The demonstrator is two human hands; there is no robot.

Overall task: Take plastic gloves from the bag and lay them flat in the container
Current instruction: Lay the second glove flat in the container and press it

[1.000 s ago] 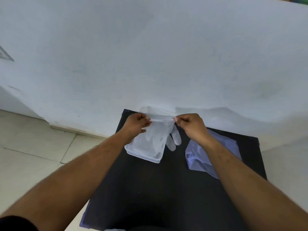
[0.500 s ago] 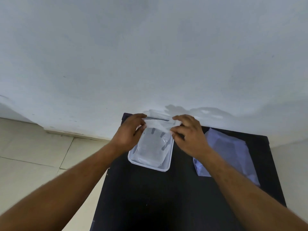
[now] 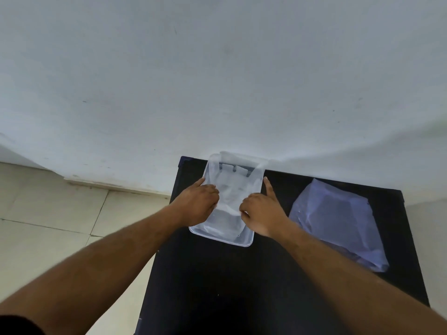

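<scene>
A pale tiled floor (image 3: 48,213) is seen to the left of the container, with a plain white wall (image 3: 217,68) rising behind it. The container (image 3: 222,239), a clear shallow rectangular tray, is set on a black table (image 3: 217,286), at the table's far edge and against the wall. A thin translucent plastic glove (image 3: 233,187) is spread inside the container, its fingers pointed toward the wall and its far end draped over the container's far rim. The left hand (image 3: 196,205) is laid on the left part of the container, palm down, with the fingers pressed flat onto the glove; nothing is gripped in it. The right hand (image 3: 262,212) is placed at the container's right side, palm down, with the index finger stretched out along the right rim and the other fingers curled at the glove's edge; whether the plastic is pinched by those curled fingers cannot be told. Both bare forearms are extended from the near edge of the view toward the container. To the right of the container, well apart from it on the same table, the bag (image 3: 338,223) is seen, a bluish translucent plastic bag lying flattened and slightly crumpled.
</scene>
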